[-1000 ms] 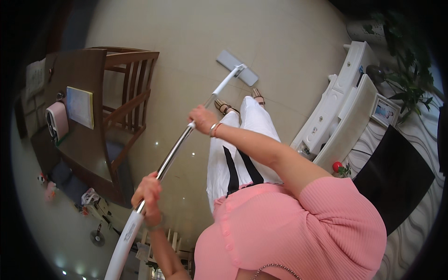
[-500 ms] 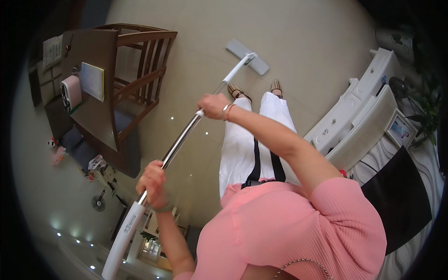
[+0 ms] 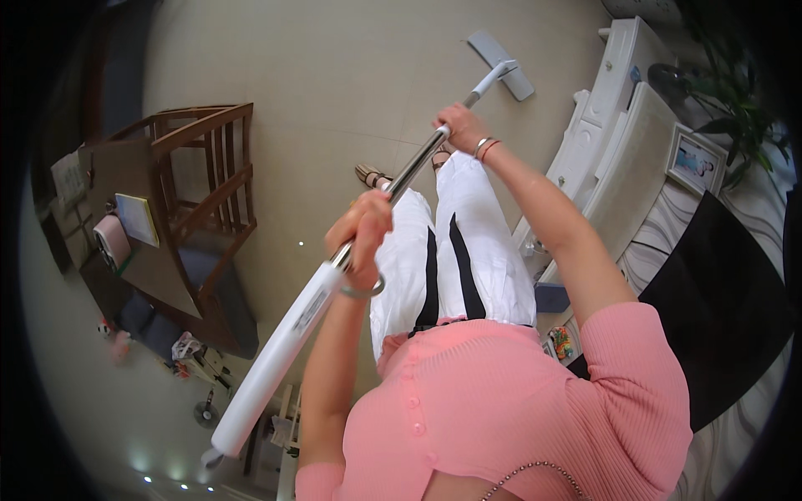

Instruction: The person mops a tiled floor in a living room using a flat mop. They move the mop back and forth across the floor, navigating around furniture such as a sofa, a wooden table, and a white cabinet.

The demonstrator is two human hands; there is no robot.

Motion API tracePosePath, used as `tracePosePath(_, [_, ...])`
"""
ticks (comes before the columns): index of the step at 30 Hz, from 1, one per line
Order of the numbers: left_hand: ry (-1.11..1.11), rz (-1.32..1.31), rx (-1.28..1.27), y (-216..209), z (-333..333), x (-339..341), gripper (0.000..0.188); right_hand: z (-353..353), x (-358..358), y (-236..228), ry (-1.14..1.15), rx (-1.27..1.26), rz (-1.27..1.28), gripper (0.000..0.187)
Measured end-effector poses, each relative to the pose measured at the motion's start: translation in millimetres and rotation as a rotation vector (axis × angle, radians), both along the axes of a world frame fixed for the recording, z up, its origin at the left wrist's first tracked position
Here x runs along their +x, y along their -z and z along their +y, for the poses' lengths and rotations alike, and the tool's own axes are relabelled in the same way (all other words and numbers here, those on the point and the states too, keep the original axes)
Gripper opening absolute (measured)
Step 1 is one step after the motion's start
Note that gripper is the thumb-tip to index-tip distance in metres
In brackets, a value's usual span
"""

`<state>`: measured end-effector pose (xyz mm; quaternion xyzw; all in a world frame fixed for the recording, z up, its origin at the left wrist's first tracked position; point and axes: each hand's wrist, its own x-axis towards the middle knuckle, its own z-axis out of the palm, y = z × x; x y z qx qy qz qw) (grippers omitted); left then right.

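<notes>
A flat mop (image 3: 409, 170) with a shiny metal pole and a thick white grip runs slantwise across the head view. Its grey rectangular head (image 3: 501, 66) lies on the floor beyond my feet, toward the right. My left hand (image 3: 362, 234) is wrapped round the pole just above the white grip. Farther down, close to the white lower section, my right hand (image 3: 462, 127) is closed round the same pole. The grip's end (image 3: 215, 455) points to the lower left, beside my left forearm.
On the left, a wooden chair (image 3: 213, 171) stands against a brown table (image 3: 167, 259) bearing a notebook (image 3: 137, 219) and a pink case (image 3: 111, 242). A white cabinet (image 3: 576, 159) lines the right side, with a framed photo (image 3: 696, 162), a plant (image 3: 743, 125) and a black screen (image 3: 723, 309). Pale tiled floor (image 3: 334, 75) lies ahead.
The mop head has moved right and farther out, toward the cabinet. Both hands have shifted right with the pole. The view has turned, and my feet have stepped.
</notes>
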<state>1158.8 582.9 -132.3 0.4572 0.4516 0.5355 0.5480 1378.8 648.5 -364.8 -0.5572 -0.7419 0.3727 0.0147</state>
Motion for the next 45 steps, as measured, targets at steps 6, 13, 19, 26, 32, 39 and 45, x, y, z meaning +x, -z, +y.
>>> tracePosePath(6, [0.049,0.008,-0.096,35.4,-15.4,63.2,0.034,-22.6,80.8,27.6,0.134,-0.027,-0.1,0.005])
tracePosePath(13, [0.154,0.024,-0.142,21.2,-65.5,60.1,0.029,-80.6,79.1,27.1,0.182,0.022,-0.094,0.016])
tracePosePath(19, [0.392,0.087,-0.048,3.5,-100.3,-8.2,0.024,-162.9,12.3,17.5,0.369,0.166,0.04,0.022])
tracePosePath(26, [0.517,0.158,-0.081,-30.8,-114.0,-139.4,0.024,-218.3,-130.9,13.4,0.475,0.301,0.196,0.017])
tracePosePath(32, [0.469,0.243,-0.164,-85.5,-95.3,-257.3,0.02,-198.5,-280.2,-13.0,0.359,0.268,0.265,0.014])
tracePosePath(39, [0.313,0.433,-0.125,-152.2,-101.1,-329.9,0.024,-175.7,-418.5,-57.6,0.349,0.146,0.509,0.024])
tracePosePath(45, [0.26,0.556,-0.081,-171.4,-115.2,-339.4,0.026,-171.8,-478.7,-72.5,0.216,-0.003,0.631,0.029])
